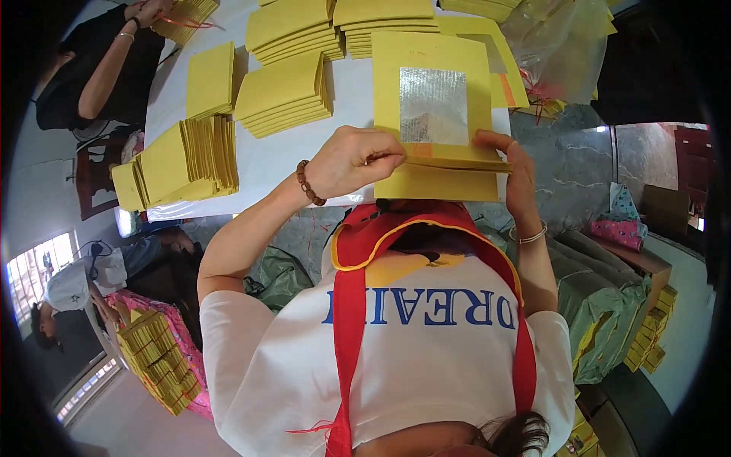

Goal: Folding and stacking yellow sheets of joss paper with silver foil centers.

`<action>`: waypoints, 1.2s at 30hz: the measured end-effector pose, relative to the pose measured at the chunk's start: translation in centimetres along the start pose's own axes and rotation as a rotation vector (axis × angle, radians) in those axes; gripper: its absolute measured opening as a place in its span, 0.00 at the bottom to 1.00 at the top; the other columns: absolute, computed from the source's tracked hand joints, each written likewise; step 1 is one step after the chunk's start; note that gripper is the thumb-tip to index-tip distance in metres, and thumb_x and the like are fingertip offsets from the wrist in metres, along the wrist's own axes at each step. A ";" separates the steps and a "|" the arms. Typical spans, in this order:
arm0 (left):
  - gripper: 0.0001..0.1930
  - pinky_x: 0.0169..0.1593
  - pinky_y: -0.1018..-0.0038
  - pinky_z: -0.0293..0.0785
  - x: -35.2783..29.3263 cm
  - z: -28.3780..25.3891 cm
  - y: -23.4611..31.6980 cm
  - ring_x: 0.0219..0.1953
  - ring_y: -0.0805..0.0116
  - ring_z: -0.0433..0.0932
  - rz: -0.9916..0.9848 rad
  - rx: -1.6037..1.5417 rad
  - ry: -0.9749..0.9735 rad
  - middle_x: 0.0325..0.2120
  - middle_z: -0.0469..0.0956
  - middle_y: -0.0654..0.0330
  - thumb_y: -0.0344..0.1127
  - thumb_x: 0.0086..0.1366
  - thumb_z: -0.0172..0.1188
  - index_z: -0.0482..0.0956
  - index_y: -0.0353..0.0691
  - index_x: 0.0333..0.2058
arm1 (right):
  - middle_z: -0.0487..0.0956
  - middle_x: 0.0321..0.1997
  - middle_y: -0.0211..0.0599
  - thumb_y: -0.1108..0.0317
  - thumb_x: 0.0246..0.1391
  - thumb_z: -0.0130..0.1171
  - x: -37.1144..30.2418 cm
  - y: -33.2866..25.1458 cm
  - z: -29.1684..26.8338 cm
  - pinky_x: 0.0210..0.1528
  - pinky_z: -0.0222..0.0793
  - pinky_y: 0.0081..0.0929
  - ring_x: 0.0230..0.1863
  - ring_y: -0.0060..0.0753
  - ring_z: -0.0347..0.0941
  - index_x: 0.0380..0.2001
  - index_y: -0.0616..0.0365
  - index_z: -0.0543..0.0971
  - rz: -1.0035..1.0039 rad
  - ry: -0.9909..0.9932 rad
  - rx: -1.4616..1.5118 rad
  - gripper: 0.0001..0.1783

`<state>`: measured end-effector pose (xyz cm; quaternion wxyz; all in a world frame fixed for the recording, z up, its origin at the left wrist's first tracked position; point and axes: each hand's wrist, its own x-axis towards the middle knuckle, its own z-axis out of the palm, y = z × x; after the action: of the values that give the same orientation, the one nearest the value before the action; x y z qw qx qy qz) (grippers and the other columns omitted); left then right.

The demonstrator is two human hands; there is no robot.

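In front of me at the table's near edge lie yellow joss paper sheets [387, 91], the top one bearing a silver foil rectangle [434, 103]. Their near part shows a raised, layered edge, with a plain yellow strip [445, 185] below it. My left hand [354, 161] is closed, its fingertips pinched at the left end of that edge. On the other side, my right hand [518, 179] grips the right end, thumb and fingers around the sheets. How many layers each hand holds is hidden.
Several yellow paper stacks [285, 95] stand on the white table [266, 164], with a leaning row [190, 156] at its left. A clear plastic bag [560, 53] lies at the far right. Another person's hands [145, 14] hold a bundle at the far left. Green sacks [601, 305] stand at right.
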<state>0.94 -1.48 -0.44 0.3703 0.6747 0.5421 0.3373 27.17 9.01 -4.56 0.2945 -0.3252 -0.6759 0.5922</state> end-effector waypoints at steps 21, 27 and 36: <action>0.21 0.49 0.67 0.63 0.6 -1.6 -1.7 0.46 0.59 0.70 0.348 0.257 0.084 0.43 0.75 0.59 0.40 0.54 0.63 0.75 0.43 0.46 | 0.78 0.38 0.27 0.72 0.55 0.55 0.8 1.5 0.4 0.43 0.67 0.16 0.42 0.15 0.70 0.41 0.63 0.76 0.032 0.144 0.164 0.11; 0.17 0.47 0.67 0.63 0.3 -1.0 -2.9 0.45 0.61 0.70 0.373 0.512 0.175 0.42 0.75 0.62 0.32 0.53 0.59 0.76 0.45 0.44 | 0.77 0.45 0.35 0.74 0.48 0.59 1.3 0.2 0.1 0.50 0.65 0.30 0.48 0.32 0.71 0.40 0.56 0.78 -0.349 0.081 -0.215 0.13; 0.12 0.40 0.71 0.66 -2.6 0.5 -1.2 0.38 0.66 0.74 0.375 0.431 0.151 0.34 0.77 0.61 0.29 0.52 0.57 0.77 0.40 0.38 | 0.77 0.46 0.28 0.67 0.41 0.62 -0.6 -2.7 -0.5 0.52 0.56 0.32 0.52 0.32 0.68 0.36 0.49 0.80 -0.454 -0.252 -0.769 0.14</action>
<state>0.33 -3.96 -1.91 0.1083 0.7992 0.4931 0.3262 27.65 8.62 -1.79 0.1903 -0.1801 -0.9311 0.2537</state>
